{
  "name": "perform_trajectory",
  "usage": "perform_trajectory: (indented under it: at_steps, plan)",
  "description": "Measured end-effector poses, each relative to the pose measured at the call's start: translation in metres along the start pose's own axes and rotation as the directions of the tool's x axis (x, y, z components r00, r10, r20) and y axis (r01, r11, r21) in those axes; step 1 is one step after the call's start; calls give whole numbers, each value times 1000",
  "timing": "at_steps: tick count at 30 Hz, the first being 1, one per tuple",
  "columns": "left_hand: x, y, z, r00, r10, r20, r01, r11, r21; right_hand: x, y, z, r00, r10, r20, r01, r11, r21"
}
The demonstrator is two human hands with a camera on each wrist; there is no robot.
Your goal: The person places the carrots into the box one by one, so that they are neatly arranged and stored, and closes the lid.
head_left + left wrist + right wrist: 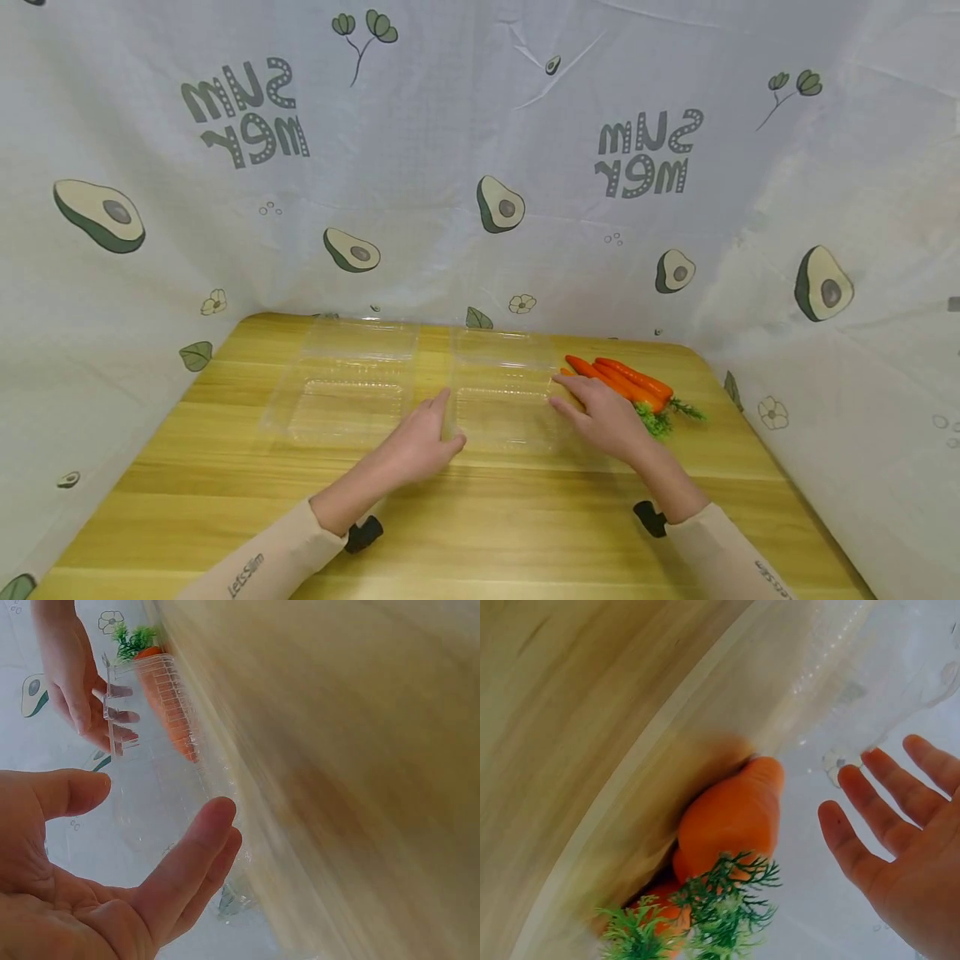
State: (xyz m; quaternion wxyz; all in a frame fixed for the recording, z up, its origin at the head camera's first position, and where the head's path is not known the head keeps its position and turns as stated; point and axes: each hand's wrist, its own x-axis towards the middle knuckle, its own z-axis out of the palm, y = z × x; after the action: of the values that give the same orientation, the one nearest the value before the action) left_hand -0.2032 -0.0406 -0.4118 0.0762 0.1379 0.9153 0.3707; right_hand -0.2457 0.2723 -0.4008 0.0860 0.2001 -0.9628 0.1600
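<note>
Taking the table (pixel 495 533) as a clock face with 12 straight ahead of you, the right clear plastic container (pixel 504 412) lay just off 12 o'clock, between your two hands. Your left hand (pixel 422 440) was at its 9 o'clock side, fingers stretched forward and close together, the thumb held apart from them. Your right hand (pixel 603 417) was at its 3 o'clock side, fingers extended and spread, with gaps between them in the right wrist view. Neither hand was pinching anything; whether your fingertips touched the clear walls, you could not tell.

The left clear plastic container (pixel 348 412) lay toward 11 o'clock, beside the other with a strip of bare wood between them. A see-through panel showed on the 12 o'clock side of each.

Toward 2 o'clock, just beyond your right hand, lay several orange carrots (pixel 637 392), their green leafy tops (pixel 657 422) pointing toward 4 o'clock. You wore pale sleeves (pixel 273 550) with dark lettering, and a black wrist mount (pixel 363 534) showed under your left wrist. A white cloth (pixel 427 167) printed with avocados hung behind the table at 12 o'clock.
</note>
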Motion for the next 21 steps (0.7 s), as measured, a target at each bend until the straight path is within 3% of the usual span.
perform_trajectory:
  at_steps: [12, 21]
  plan:
    - [5, -9, 5, 999, 24, 22, -21, 993, -115, 2, 15, -6, 998, 60, -14, -57, 987, 152]
    - [9, -6, 6, 999, 26, 31, -22, 992, -121, 1, 23, -8, 994, 111, -12, -107, 977, 183]
